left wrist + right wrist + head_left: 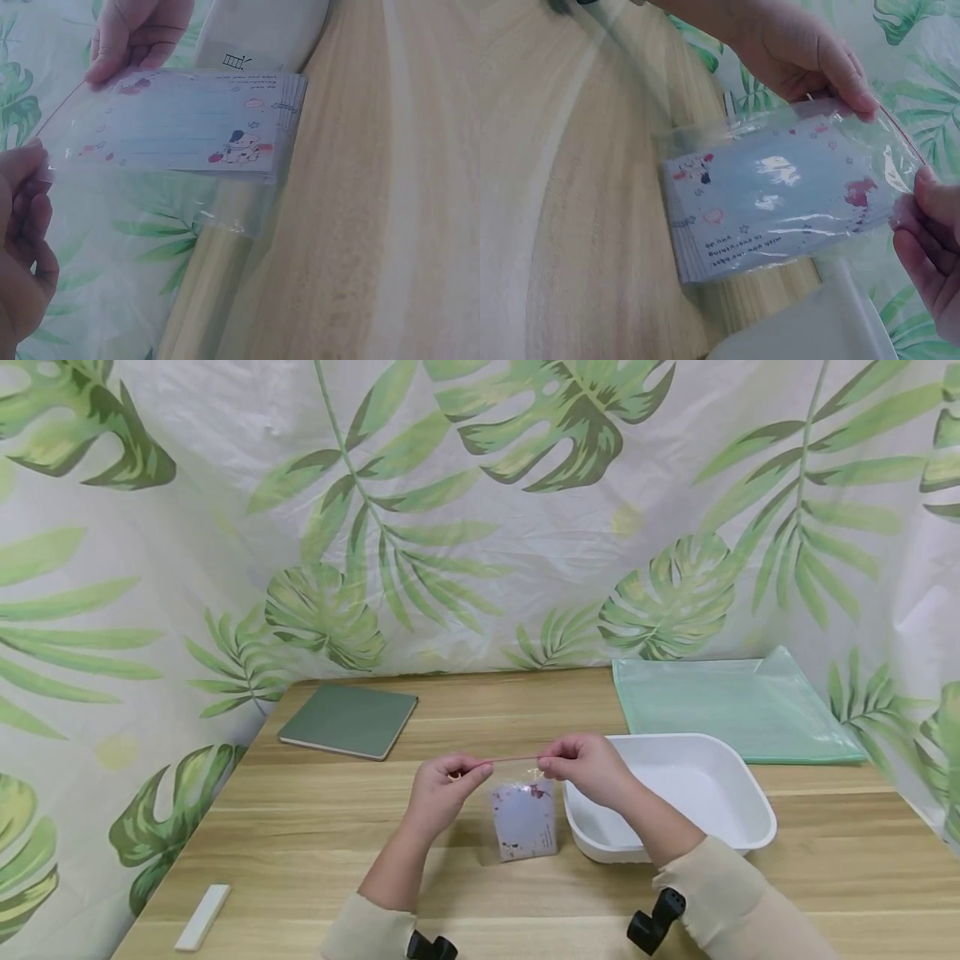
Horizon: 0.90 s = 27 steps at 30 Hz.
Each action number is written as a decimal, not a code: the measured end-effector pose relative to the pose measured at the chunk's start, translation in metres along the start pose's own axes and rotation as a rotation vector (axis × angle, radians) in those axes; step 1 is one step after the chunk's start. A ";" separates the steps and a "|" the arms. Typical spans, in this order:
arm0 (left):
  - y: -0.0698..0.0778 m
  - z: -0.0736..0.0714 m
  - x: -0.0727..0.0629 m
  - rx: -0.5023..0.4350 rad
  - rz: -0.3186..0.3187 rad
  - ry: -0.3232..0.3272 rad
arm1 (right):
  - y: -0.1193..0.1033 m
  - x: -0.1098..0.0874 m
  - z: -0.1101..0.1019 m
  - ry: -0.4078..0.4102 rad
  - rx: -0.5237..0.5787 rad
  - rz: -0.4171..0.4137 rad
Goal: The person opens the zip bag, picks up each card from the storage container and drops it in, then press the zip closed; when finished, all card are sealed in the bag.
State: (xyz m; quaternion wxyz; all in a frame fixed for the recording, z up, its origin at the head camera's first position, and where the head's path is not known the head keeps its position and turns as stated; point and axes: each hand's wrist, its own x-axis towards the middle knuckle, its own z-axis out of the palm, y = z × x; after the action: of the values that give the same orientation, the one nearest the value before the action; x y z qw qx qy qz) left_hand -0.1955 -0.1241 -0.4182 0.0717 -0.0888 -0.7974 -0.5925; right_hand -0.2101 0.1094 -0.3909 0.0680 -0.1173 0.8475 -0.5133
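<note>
A clear zip bag with a red zip line holds a stack of printed note cards showing a small cartoon cow and lines of text. My left hand pinches the bag's top edge at one end between thumb and fingers. At the other end of that edge, my right hand pinches it too. The red line runs taut between both hands. Below them the cards hang upright over the wooden table; whether the bag's bottom touches the table I cannot tell.
Just right of the bag stands a white plastic basin. Behind it lies a pale green mesh zip pouch. A green notebook is at the back left, and a small white bar at the front left. A leaf-patterned curtain closes off the back.
</note>
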 end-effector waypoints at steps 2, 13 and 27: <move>0.000 -0.003 -0.001 0.020 0.002 0.015 | -0.002 0.001 0.004 0.007 0.001 -0.002; -0.012 -0.030 0.017 0.024 -0.111 0.072 | -0.022 0.026 0.053 0.168 0.108 0.060; -0.073 -0.029 0.031 0.095 -0.199 0.105 | 0.020 0.048 0.122 0.464 0.190 0.199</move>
State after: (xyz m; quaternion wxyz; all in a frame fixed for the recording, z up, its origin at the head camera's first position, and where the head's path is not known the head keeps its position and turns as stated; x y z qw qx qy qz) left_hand -0.2422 -0.1706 -0.4714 0.0585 0.0254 -0.8245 -0.5623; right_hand -0.2301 0.0010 -0.4646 -0.0672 0.0941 0.7956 -0.5946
